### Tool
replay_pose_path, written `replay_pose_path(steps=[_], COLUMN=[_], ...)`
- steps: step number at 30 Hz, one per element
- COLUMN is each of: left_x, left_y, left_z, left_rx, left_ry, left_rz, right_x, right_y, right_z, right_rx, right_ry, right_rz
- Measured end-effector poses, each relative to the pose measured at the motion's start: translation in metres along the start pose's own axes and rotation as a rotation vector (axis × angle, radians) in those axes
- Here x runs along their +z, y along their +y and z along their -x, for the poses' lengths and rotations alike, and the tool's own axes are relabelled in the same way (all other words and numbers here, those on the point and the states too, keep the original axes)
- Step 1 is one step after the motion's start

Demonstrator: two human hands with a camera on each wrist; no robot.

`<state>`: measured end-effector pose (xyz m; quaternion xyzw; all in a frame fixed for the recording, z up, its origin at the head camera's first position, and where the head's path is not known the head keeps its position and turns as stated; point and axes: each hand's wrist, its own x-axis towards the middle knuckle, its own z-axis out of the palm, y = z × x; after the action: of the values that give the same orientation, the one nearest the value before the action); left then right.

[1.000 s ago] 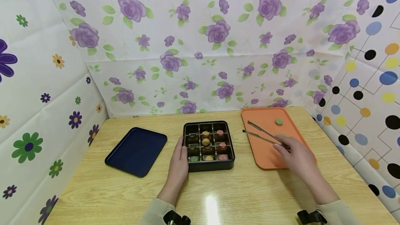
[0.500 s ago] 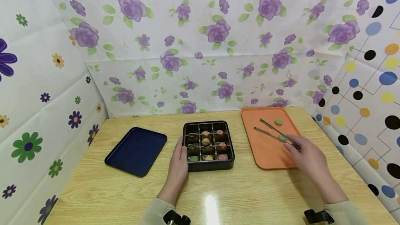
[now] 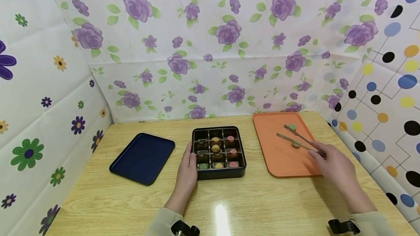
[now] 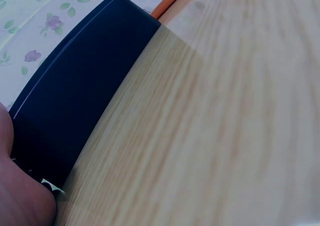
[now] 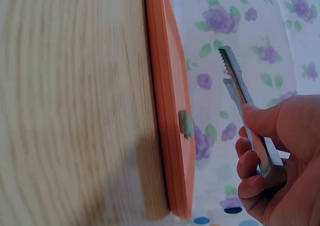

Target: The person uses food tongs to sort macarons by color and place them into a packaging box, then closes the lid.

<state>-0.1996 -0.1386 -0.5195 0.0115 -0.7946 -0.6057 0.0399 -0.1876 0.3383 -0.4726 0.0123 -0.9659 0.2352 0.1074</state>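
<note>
My left hand (image 3: 187,170) rests along the left side of a black box (image 3: 221,173), fingers straight against its wall. The box has a clear divided insert holding several macarons: pink ones (image 3: 233,164) down the right column, yellow and tan ones (image 3: 215,148) in the middle, a green one (image 3: 203,166) at front left. My right hand (image 3: 338,166) grips metal tongs (image 5: 265,153), their arms apart with nothing between the tips, above the orange tray (image 3: 279,165). Beneath the tongs, a green macaron (image 3: 296,144) lies on the tray; another green macaron (image 3: 292,127) sits farther back.
A dark blue tray (image 3: 142,159) lies at the left of the wooden table (image 3: 256,207). Flowered cloth (image 3: 210,46) hangs behind the table, and patterned cloths stand along its left and right sides.
My right hand has moved right with the tongs, whose tips now hang over the green macarons. The nearer green macaron has come into fuller sight. My left hand and the box stay in place.
</note>
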Motion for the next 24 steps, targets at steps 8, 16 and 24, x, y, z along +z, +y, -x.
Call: replay_pose_path(steps=[8, 16, 24], left_x=[0.0, -0.001, -0.001], left_y=[0.0, -0.001, -0.001], left_z=[0.0, -0.001, 0.0], left_rx=[0.0, -0.004, -0.002], left_ry=[-0.003, -0.002, -0.007], left_rz=[0.003, 0.011, 0.006], right_x=[-0.005, -0.011, -0.011], right_y=[0.018, 0.025, 0.035], right_z=[0.002, 0.004, 0.004], right_rx=[0.021, 0.052, 0.054], right_ry=[0.025, -0.021, -0.05], right_rz=[0.037, 0.049, 0.063])
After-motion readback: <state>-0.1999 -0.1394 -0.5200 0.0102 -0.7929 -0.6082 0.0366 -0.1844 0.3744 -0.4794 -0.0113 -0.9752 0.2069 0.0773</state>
